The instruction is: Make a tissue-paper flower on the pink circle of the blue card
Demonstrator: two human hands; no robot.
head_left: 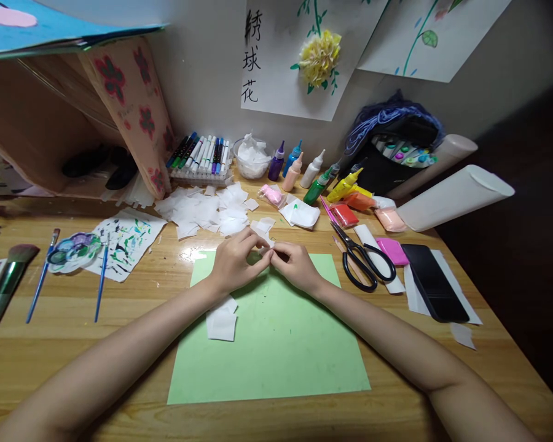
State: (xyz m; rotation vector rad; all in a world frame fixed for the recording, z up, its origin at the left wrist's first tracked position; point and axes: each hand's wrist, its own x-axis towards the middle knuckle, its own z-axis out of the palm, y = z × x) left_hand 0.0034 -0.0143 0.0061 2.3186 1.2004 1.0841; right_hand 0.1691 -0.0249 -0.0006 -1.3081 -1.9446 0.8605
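Observation:
My left hand (236,259) and my right hand (295,265) meet over the far part of a green sheet of paper (276,350). Thumbs and fingertips are pinched together around a small bit of white paper (266,247), mostly hidden by the fingers. Under my left wrist, a few white paper pieces (222,324) lie on the green sheet. Just beyond my left hand spreads a heap of cut white paper pieces (203,209).
Black-handled scissors (363,258) and a black phone (435,282) lie at right. Paint bottles (292,172), a bowl of white scraps (252,158) and markers (203,153) line the wall. Paintbrushes (102,276) and a paint palette (75,252) are at left.

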